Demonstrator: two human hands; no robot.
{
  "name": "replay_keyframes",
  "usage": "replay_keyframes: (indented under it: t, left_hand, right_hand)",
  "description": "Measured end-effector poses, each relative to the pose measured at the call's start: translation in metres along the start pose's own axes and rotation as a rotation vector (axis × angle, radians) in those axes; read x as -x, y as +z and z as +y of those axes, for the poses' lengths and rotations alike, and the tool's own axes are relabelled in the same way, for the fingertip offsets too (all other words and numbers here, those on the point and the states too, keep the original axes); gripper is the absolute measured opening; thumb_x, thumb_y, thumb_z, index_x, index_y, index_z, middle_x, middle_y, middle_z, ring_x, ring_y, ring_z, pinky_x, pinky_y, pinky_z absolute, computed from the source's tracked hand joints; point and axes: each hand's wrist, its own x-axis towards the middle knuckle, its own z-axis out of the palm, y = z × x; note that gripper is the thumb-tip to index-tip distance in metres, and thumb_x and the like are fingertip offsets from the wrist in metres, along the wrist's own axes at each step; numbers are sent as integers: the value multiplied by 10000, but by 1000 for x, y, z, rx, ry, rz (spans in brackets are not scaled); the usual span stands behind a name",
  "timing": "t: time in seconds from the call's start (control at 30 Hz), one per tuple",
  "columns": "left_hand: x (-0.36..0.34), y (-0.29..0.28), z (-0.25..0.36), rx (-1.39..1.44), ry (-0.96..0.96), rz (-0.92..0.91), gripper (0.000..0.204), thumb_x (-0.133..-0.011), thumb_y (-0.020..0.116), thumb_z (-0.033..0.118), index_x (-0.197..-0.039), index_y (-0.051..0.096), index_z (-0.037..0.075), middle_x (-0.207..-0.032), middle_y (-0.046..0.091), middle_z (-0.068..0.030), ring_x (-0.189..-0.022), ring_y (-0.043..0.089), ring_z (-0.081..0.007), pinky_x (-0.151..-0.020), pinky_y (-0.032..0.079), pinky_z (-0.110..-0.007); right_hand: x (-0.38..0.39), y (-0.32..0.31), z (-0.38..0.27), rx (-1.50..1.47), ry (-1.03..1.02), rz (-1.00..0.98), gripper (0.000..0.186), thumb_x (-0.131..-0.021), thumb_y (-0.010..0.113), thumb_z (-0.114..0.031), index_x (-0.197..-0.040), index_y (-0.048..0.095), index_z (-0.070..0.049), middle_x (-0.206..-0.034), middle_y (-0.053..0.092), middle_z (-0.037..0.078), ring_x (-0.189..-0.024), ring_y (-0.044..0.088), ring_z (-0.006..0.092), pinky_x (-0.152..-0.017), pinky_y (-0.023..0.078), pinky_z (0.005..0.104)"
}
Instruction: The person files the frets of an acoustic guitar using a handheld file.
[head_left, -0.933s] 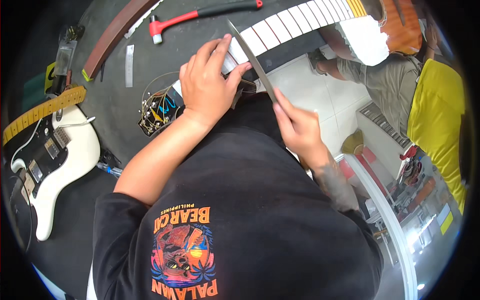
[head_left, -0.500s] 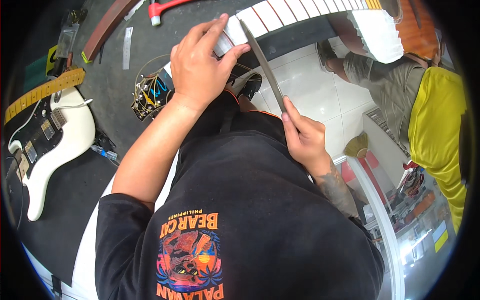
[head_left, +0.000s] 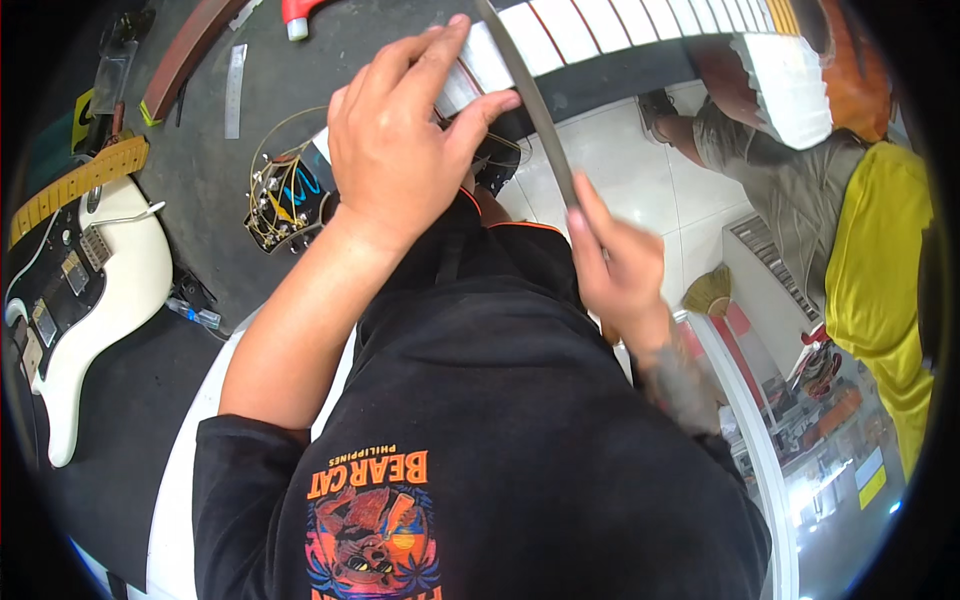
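Note:
A guitar neck (head_left: 590,32) lies across the top, its fretboard covered in white masking strips with the frets showing as dark lines between them. My left hand (head_left: 395,140) grips the neck near the headstock end, thumb on the near side and fingers over the top. The black headstock (head_left: 285,200), with loose strings curling round its tuners, shows beside my left wrist. In my right hand (head_left: 622,265), slightly blurred, is a long flat grey file (head_left: 545,125). The file crosses the neck just right of my left fingers, its far end cut off by the picture's edge.
A white electric guitar (head_left: 125,260) lies on the dark bench mat (head_left: 200,250) at left, a loose maple neck (head_left: 80,190) over it. Near the top are a steel ruler (head_left: 235,90), a brown block (head_left: 195,60) and a red hammer (head_left: 298,15). A person in yellow (head_left: 880,250) is at right.
The file has slid away from me, farther across the neck, with my right hand following it. My left hand keeps its hold. The whole view has shifted slightly.

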Motion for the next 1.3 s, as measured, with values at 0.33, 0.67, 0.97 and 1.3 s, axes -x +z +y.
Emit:
replay_keyframes:
  t: [0.33, 0.67, 0.97, 1.3]
  left_hand:
    - [0, 0, -3, 23, -5, -28, 631, -753, 890, 309, -1311, 696, 88, -1116, 721, -86, -932, 713, -261, -798, 552, -354]
    - [0, 0, 0, 11, 16, -21, 644, -744, 891, 329, -1314, 698, 102, -1125, 721, -72, -958, 709, -244, -798, 534, -345]
    - [-2, 0, -1, 16, -9, -18, 643, -744, 889, 342, -1308, 700, 97, -1086, 726, -68, -929, 703, -246, -789, 539, -351]
    - [-1, 3, -2, 19, 17, -4, 644, -746, 894, 368, -1294, 707, 85, -1110, 730, -74, -918, 706, -232, -792, 529, -344]
  right_hand:
    - [-80, 17, -29, -38, 95, 6, 389, -977, 655, -45, -1366, 656, -49, -631, 602, 71, -554, 476, 37, -539, 445, 238]
    - [-4, -4, -7, -40, -4, 1, 467, -892, 696, 57, -1353, 648, 2, -682, 653, 167, -556, 679, 235, -558, 520, 306]
    - [-111, 16, -27, -192, 107, -13, 425, -951, 666, -33, -1375, 638, -33, -678, 670, 140, -539, 660, 201, -569, 508, 283]
    - [31, -42, -21, -457, 435, -108, 507, -1003, 558, -4, -1492, 446, 70, -639, 586, 22, -550, 554, 64, -527, 423, 230]
